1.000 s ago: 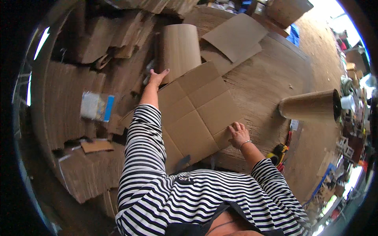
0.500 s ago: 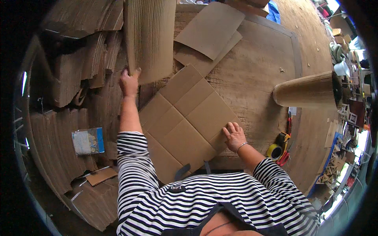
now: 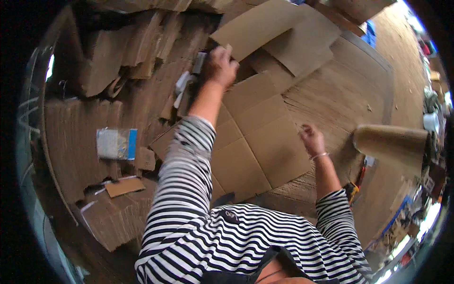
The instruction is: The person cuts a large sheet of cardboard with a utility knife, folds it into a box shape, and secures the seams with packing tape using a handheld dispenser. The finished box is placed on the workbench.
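My left hand [image 3: 221, 66] reaches far forward, fingers closed on the near corner of a brown cardboard sheet [image 3: 262, 26]. This sheet overlaps another flat cardboard sheet [image 3: 305, 45]. In front of me a larger creased cardboard piece [image 3: 253, 142] lies flat, its fold lines crossing near the middle. My right hand [image 3: 313, 140] hovers by that piece's right edge, its fingers loosely bent and slightly apart, with nothing seen in them. Some motion blur softens both hands.
Tall stacks of folded cardboard [image 3: 82, 142] fill the left, with a blue-and-white packet [image 3: 117, 144] on them. A curved cardboard bundle [image 3: 390, 144] lies at the right. Near it are a red-handled tool [image 3: 362, 175] and a yellow-black tool [image 3: 351, 191], partly covered by my sleeve.
My left hand has swung right with the cardboard sheet, which now lies over the others at the back. My right hand has lifted off the creased piece. The view has shifted.
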Tool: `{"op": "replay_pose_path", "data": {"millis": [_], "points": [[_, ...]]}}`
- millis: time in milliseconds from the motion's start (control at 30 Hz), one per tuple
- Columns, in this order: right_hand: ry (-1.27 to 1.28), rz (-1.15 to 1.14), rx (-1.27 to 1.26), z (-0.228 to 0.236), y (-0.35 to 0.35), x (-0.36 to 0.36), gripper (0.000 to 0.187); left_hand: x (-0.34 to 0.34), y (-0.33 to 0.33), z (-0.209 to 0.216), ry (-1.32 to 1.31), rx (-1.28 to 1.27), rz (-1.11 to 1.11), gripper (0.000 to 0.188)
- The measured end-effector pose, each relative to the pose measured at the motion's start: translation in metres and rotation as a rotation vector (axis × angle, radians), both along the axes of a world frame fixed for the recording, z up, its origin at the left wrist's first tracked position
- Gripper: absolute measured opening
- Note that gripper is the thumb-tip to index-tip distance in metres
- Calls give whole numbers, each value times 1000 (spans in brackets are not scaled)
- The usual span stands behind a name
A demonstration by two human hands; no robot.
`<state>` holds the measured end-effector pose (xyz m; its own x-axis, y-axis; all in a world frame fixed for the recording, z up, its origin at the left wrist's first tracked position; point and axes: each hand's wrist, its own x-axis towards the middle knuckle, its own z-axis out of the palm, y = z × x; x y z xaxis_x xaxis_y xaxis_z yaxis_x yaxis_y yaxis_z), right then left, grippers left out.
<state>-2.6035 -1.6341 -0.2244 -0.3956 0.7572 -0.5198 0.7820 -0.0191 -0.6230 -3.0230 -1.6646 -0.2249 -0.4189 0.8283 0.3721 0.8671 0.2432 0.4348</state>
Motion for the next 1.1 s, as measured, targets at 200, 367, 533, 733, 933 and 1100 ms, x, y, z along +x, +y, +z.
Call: {"op": "replay_pose_path", "data": {"millis": [200,367,533,733,933,1100], "points": [[93,-447,102,-100,152,-69,76,82,-151,-15,-47,-156,23,69],[9,-366,261,-86,187,-159,69,40,-204,-23,-30,-262,233,68],[114,-263,194,-94,213,-169,68,33,-178,-36,-103,-286,115,54],[150,-150,364,-43,116,-70,70,79,-137,-59,-103,-278,-82,50],[-28,-171,473,-6,-43,97,64,118,-77,-72,-103,-296,-184,50],[-149,-333,303,8,-121,176,63,160,-37,-66,-7,-273,-339,56]]}}
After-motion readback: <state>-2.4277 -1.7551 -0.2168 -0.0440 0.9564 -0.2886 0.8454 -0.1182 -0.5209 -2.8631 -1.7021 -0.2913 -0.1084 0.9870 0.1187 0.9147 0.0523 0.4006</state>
